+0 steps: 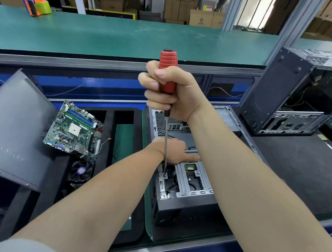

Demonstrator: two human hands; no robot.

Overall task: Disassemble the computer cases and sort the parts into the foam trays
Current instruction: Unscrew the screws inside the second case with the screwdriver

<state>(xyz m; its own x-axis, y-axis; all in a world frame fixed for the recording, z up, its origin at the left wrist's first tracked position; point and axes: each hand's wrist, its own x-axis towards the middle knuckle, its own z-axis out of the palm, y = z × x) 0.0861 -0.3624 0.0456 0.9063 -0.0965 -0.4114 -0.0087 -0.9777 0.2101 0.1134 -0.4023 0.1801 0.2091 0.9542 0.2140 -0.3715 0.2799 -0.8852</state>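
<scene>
With the right hand (pixel 172 99) clamped round the screwdriver (pixel 167 70) and the left hand (pixel 174 151) pressing flat-fingered inside the computer case (pixel 185 205) near the workbench's (pixel 170 247) front edge, 1 slanted push could slip the tip off the screw (pixel 165 175).

There are two hands, the left hand (pixel 173 150) and the right hand (pixel 179 99), and one screwdriver (pixel 167 60). Two computer cases show plainly: one open case (pixel 187 205) and one tilted case (pixel 277 89). There is one motherboard (pixel 72 129), one cooling fan (pixel 81 172), one side panel (pixel 12 122), one foam tray (pixel 109 118) and one tape dispenser (pixel 36 5).
</scene>
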